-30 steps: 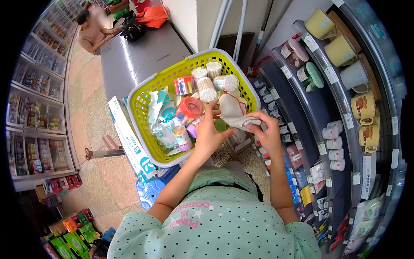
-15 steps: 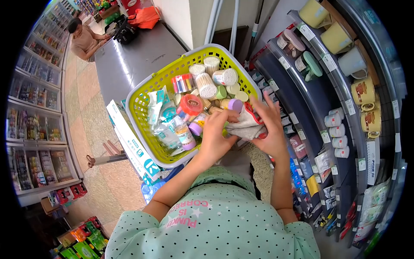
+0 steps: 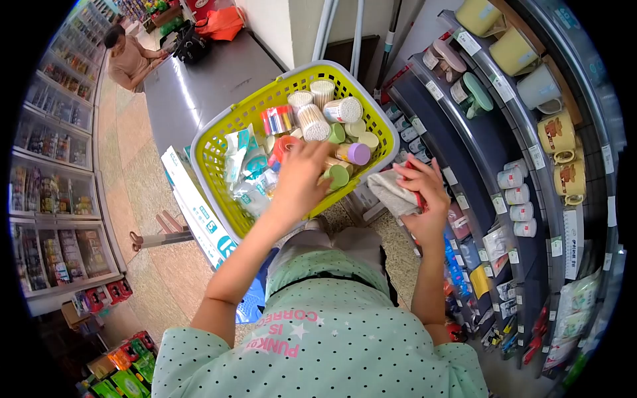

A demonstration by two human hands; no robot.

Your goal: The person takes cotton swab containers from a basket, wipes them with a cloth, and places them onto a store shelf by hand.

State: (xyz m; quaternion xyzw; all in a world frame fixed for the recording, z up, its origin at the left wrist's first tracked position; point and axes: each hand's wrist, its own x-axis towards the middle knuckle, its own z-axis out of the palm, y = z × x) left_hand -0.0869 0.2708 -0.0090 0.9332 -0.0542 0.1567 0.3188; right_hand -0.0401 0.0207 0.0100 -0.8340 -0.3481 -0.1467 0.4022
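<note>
My left hand (image 3: 302, 178) reaches into the yellow-green plastic basket (image 3: 213, 132), its fingers apart over the round red container (image 3: 284, 144) and nearby jars, partly covering them. To the right of the basket, my right hand (image 3: 426, 202) grips a folded grey cloth (image 3: 393, 191) with red edging. Around my left hand lie tubs of cotton swabs (image 3: 313, 123), a purple-lidded jar (image 3: 358, 154), a green-lidded jar (image 3: 337, 176) and teal-and-white plastic packets (image 3: 247, 166).
The basket sits at the end of a grey table (image 3: 199, 99), beside a long white box (image 3: 192, 205). Curved shelves (image 3: 484, 172) with mugs and small packs stand close on my right. A person (image 3: 133, 60) sits beyond the table at the far left.
My left hand has left the cloth and moved left over the basket's contents. My right hand has drawn the cloth right and down, away from the basket rim.
</note>
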